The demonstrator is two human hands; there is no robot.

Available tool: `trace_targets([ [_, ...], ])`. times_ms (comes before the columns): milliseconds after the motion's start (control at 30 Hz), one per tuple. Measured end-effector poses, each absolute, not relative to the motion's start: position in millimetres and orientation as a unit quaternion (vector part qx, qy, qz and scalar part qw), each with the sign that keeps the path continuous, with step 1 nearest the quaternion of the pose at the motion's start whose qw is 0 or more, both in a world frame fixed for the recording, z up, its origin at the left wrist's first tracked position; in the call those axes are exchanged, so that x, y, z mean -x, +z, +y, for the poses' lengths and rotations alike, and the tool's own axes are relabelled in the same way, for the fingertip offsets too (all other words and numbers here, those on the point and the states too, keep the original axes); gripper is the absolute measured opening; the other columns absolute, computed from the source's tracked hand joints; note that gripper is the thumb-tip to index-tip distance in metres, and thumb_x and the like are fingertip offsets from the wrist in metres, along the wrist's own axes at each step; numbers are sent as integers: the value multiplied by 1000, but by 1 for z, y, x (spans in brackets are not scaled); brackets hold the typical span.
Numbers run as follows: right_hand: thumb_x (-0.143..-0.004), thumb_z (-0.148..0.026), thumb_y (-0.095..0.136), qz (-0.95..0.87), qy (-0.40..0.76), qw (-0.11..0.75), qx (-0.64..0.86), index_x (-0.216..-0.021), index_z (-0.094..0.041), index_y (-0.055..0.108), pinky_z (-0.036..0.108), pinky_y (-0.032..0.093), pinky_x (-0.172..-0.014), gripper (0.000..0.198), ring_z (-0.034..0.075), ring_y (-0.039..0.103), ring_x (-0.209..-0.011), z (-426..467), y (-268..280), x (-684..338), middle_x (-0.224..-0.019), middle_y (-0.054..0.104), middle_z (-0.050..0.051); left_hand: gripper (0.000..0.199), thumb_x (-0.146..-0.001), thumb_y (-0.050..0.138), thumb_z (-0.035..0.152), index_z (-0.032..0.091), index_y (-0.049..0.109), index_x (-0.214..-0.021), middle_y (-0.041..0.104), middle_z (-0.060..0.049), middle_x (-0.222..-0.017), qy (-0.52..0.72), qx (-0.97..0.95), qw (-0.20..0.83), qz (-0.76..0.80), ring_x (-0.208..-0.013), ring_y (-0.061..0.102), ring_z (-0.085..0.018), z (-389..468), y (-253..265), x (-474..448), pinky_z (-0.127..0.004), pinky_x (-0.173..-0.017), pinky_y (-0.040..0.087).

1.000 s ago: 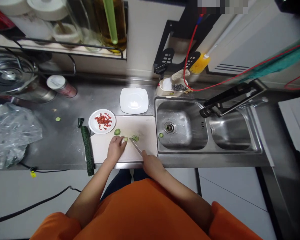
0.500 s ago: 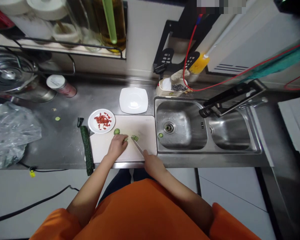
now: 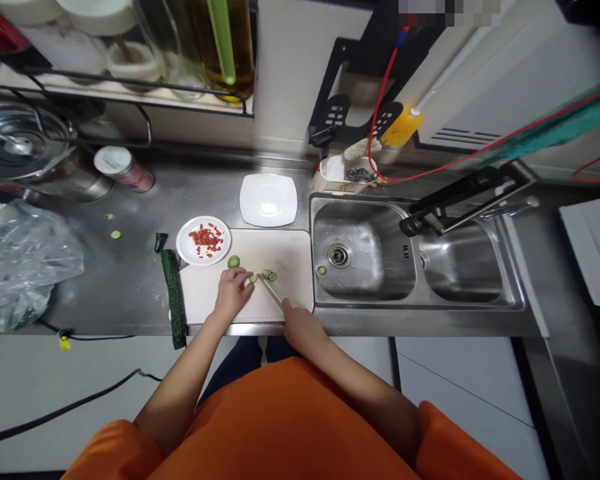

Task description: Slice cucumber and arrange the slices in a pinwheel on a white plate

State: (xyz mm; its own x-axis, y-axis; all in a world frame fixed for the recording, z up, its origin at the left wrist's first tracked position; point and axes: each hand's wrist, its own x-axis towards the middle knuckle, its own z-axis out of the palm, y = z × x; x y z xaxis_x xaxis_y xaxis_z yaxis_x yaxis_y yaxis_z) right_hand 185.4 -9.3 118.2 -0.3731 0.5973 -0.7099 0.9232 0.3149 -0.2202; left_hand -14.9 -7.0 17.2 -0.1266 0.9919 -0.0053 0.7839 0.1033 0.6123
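Note:
My right hand [image 3: 303, 327] is closed round the handle of a knife [image 3: 271, 291], whose blade lies low over the cutting board [image 3: 290, 247]. Just left of the blade tip, my left hand [image 3: 233, 291] has its fingers bent round a small piece of cucumber [image 3: 253, 279]. Right of the tip, cucumber slices [image 3: 269, 275] lie on the board. Another cucumber piece [image 3: 234, 261] rests beyond my left fingers. A long dark green cucumber [image 3: 174, 300] lies along the board's left edge, with a cut cucumber end [image 3: 161, 242] above it.
A small plate with red berries [image 3: 183, 252] overlaps the board's upper left corner. Behind the board stands a white square plate [image 3: 269, 200]. To the right is a steel double sink [image 3: 365, 293] with a slice [image 3: 321, 270] in it. A plastic bag [image 3: 30, 267] lies far left.
The knife and my right hand have shifted slightly left, bringing the blade tip closer to my left fingertips. The cucumber piece at my left fingers shows more clearly.

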Motion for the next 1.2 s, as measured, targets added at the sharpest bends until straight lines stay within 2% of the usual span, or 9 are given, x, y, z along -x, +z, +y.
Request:
trace_targets([
  [167,-82,-5,36,775,-314,258,-485,-118,-14,41,30,48,-67,37,26,65,-88,-10,123,-177,-90,66,15,24,-74,61,27,20,66,-97,60,-8,-95,232,-609,210,729,-94,53,-23,-10,19,13,-37,-89,42],
  [467,-85,-5,34,772,-313,275,-480,-119,-13,40,32,49,-69,35,27,65,-91,-6,129,-172,-91,66,18,17,-76,59,23,19,68,-90,62,-6,-90,248,-606,198,730,-89,54,-21,-10,19,11,-35,-87,43],
  [767,-86,-6,34,778,-302,269,-481,-115,-14,41,30,50,-68,31,25,65,-89,-10,123,-171,-89,67,16,17,-76,60,23,20,68,-90,62,-6,-88,266,-611,189,721,-89,54,-21,-11,15,12,-34,-86,44],
  [1200,-83,-2,34,768,-334,267,-477,-116,-11,41,33,49,-72,35,26,64,-95,-8,123,-166,-94,66,17,16,-76,60,24,19,68,-89,62,-6,-89,260,-604,198,727,-89,54,-21,-9,19,11,-34,-86,44],
])
